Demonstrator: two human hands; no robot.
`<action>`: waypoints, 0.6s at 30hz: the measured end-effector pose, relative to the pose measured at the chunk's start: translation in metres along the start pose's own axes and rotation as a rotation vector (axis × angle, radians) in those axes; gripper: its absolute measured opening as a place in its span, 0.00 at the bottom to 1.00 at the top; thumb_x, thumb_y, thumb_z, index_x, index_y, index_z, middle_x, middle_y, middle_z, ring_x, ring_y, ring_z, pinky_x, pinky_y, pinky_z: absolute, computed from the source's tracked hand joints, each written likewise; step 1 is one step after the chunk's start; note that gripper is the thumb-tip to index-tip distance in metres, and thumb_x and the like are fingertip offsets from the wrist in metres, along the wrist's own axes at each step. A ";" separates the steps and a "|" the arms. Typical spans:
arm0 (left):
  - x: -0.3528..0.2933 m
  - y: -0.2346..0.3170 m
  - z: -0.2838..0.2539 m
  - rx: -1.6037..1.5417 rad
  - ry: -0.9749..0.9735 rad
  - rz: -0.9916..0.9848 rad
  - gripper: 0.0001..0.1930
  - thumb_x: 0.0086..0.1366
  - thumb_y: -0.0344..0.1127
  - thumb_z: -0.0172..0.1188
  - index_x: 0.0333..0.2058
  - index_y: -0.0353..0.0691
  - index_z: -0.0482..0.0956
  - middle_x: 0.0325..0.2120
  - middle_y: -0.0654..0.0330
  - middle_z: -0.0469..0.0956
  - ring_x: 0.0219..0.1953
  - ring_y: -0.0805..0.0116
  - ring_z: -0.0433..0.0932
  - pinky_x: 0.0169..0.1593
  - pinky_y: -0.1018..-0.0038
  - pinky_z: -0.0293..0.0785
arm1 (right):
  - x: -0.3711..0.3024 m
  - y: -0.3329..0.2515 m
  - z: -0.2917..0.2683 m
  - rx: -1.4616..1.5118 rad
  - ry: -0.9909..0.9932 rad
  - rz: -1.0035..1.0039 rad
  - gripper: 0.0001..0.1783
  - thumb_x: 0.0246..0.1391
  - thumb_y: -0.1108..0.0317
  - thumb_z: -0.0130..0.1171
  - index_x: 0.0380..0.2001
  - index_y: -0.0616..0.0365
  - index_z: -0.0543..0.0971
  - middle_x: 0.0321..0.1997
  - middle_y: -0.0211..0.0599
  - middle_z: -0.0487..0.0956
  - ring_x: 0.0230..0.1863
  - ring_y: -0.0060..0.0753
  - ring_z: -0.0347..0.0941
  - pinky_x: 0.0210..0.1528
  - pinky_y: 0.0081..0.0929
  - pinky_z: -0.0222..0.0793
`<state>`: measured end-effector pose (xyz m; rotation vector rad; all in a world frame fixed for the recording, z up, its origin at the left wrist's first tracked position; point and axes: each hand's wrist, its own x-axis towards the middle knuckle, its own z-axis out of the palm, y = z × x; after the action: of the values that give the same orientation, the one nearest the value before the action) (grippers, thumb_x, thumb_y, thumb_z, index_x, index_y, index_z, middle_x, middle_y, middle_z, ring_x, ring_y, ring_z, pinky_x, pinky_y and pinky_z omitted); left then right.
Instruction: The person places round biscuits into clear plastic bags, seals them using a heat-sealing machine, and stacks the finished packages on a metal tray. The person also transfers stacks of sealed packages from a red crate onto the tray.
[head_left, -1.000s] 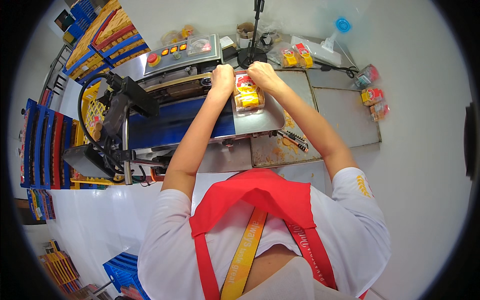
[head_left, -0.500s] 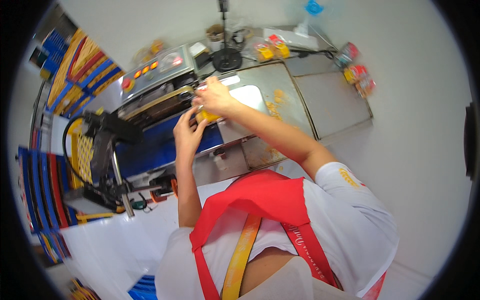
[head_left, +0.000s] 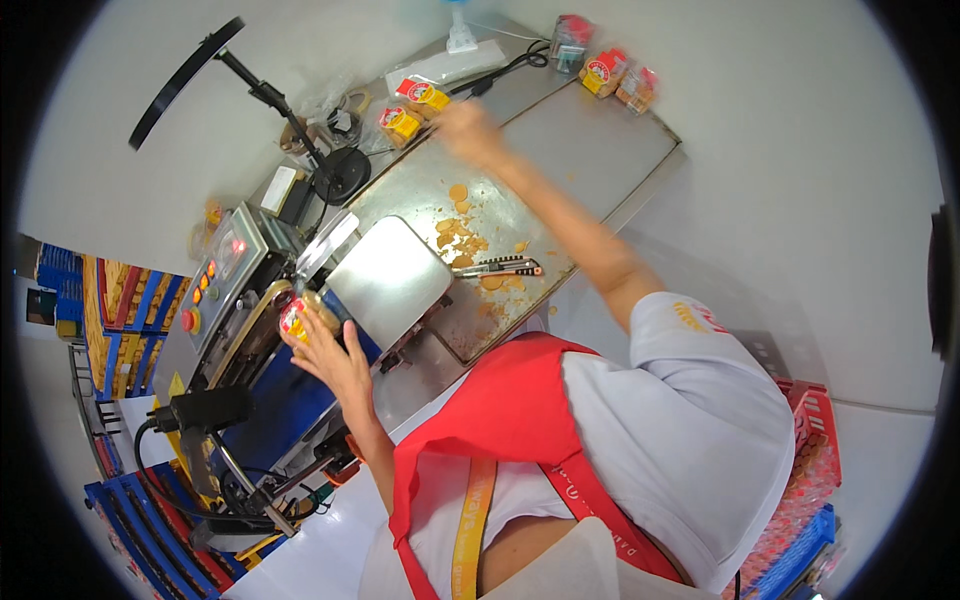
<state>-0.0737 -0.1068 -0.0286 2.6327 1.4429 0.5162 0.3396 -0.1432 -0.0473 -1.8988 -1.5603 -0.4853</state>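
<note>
My left hand (head_left: 335,362) lies over a clear biscuit bag (head_left: 293,318) with a red and yellow label, its fingers stretched across the bag and the thumb held apart. The bag stands against the edge of a bag-sealing machine (head_left: 238,335), above the blue conveyor belt (head_left: 268,395). Up at the back of the bench, my right hand (head_left: 470,132) is smeared by motion, so its fingers cannot be read. Close by its left side are two labelled biscuit bags, one farther back (head_left: 425,96) and one nearer (head_left: 400,126).
Biscuit crumbs (head_left: 460,238) and a box cutter (head_left: 498,266) lie on the metal tray right of a shiny metal plate (head_left: 392,278). More bags (head_left: 604,72) sit at the far corner. A black stand (head_left: 342,175) rises behind. Stacked blue crates (head_left: 130,330) fill the left.
My right hand has left the bag at the sealer and swung right and away to the back bags. My left hand stays at the bag. The view has turned, bringing the box cutter into sight.
</note>
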 end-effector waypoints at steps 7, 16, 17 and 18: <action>-0.003 -0.013 -0.013 0.075 -0.038 -0.012 0.37 0.65 0.53 0.49 0.66 0.44 0.48 0.67 0.55 0.46 0.69 0.45 0.32 0.65 0.44 0.27 | -0.098 0.284 -0.145 -0.770 -0.008 0.786 0.12 0.52 0.68 0.51 0.38 0.59 0.78 0.46 0.46 0.75 0.51 0.46 0.70 0.51 0.41 0.68; 0.010 0.014 -0.043 -0.038 0.219 0.040 0.32 0.59 0.43 0.61 0.61 0.45 0.62 0.63 0.51 0.57 0.67 0.46 0.46 0.66 0.51 0.39 | -0.101 0.259 -0.181 -0.751 -0.312 0.434 0.12 0.49 0.61 0.56 0.31 0.56 0.81 0.38 0.36 0.78 0.48 0.41 0.70 0.48 0.38 0.66; 0.019 0.031 -0.048 -0.104 0.256 0.112 0.31 0.58 0.40 0.62 0.60 0.44 0.64 0.62 0.51 0.59 0.67 0.46 0.49 0.66 0.54 0.42 | -0.089 0.244 -0.189 -0.677 -0.289 0.453 0.12 0.50 0.60 0.56 0.32 0.54 0.81 0.36 0.37 0.78 0.44 0.41 0.71 0.46 0.37 0.67; 0.027 0.053 -0.048 -0.287 0.309 0.161 0.26 0.56 0.32 0.63 0.55 0.40 0.70 0.59 0.52 0.65 0.65 0.49 0.55 0.66 0.60 0.47 | -0.077 0.230 -0.193 -0.605 -0.262 0.464 0.12 0.51 0.59 0.56 0.32 0.53 0.81 0.33 0.37 0.78 0.41 0.40 0.72 0.44 0.37 0.68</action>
<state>-0.0344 -0.1170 0.0358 2.5265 1.1204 1.1001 0.5646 -0.3533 -0.0078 -2.7897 -1.1239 -0.5535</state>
